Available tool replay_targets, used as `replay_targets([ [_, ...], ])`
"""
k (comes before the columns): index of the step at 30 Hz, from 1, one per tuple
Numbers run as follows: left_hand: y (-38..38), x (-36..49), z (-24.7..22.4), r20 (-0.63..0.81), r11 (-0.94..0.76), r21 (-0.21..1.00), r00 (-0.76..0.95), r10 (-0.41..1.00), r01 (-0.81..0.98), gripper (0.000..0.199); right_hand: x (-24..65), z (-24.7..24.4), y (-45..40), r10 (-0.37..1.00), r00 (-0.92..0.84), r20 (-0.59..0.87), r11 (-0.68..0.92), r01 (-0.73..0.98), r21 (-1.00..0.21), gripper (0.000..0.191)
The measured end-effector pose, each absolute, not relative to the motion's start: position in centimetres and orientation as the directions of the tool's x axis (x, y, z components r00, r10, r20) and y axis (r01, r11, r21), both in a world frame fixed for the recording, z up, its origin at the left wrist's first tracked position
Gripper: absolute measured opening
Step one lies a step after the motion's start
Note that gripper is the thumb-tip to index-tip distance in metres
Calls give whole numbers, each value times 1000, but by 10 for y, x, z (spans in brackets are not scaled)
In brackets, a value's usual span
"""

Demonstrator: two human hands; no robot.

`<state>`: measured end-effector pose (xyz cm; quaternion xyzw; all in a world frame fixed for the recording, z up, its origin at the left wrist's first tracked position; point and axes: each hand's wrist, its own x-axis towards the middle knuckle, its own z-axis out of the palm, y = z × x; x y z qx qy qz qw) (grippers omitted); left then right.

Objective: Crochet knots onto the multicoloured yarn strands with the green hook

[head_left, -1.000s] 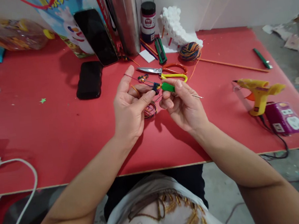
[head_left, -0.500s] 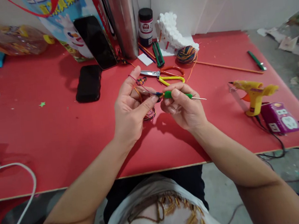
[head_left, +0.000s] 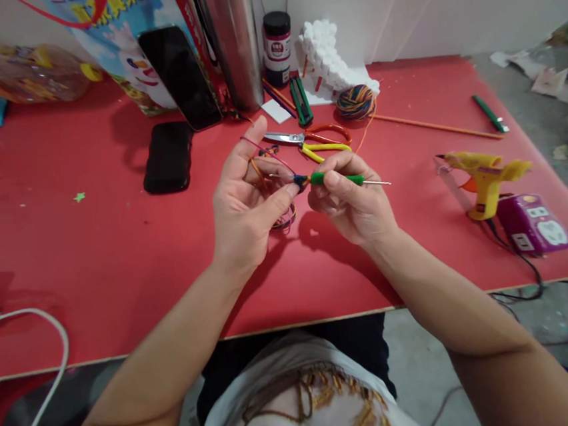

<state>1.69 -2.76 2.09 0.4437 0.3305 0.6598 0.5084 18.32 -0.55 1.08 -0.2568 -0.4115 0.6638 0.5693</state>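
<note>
A crochet hook [head_left: 337,178] with a green grip and metal tips at both ends is pinched in my right hand [head_left: 356,199]. Its left shaft runs through a small dark piece of crochet [head_left: 300,180], which my left hand [head_left: 245,200] pinches between thumb and fingers. Pink yarn [head_left: 274,155] goes from that piece over my raised left index finger. More multicoloured yarn [head_left: 284,218] hangs in loops beneath the left fingers. Just beyond my hands lie scissors [head_left: 324,139] with one red and one yellow handle.
A ball of multicoloured yarn [head_left: 355,103] rests at the back beside a white bumpy model [head_left: 323,52]. Two phones, a steel flask [head_left: 232,44] and a dark jar [head_left: 277,49] stand or lie behind. At right are a yellow glue gun [head_left: 484,177] and a purple box [head_left: 533,222].
More of the hook's left shaft now shows past the crochet piece, between my left fingers. My left hand has shifted slightly left; both hands keep their grip.
</note>
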Motion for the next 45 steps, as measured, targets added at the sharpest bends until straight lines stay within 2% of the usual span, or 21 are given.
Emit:
replay_targets([
  [5,-23,15,19,314,-311,844,-68,947,-437,62,184,9,-3,942,-291,169,-31,-577,-816,32],
  [11,-26,14,21,321,-322,874,-66,945,-364,67,186,10,-3,923,-312,223,-4,-588,-809,29],
  [20,-24,15,15,388,-364,850,-15,922,-382,66,186,13,-4,934,-321,155,-92,-639,-764,26],
  [24,-12,14,3,533,-492,774,-10,846,-398,66,185,13,-4,927,-338,165,-92,-628,-773,28],
  [29,-3,14,-6,590,-539,742,8,807,-399,77,187,12,-4,910,-333,247,-12,-616,-787,22],
  [31,-6,15,-3,591,-540,742,6,807,-397,76,187,13,-4,908,-319,273,26,-607,-794,21],
  [33,-13,16,3,504,-470,808,3,864,-354,75,187,14,-5,917,-288,276,41,-619,-784,22],
  [36,-22,18,12,424,-405,844,-23,905,-351,70,184,15,-5,948,-246,203,-9,-655,-756,27],
  [38,-23,18,14,408,-387,838,-30,913,-385,67,183,14,-5,956,-249,155,-53,-666,-744,29],
  [45,-17,14,9,395,-364,842,-5,919,-398,69,180,13,-7,954,-258,152,-52,-641,-766,31],
])
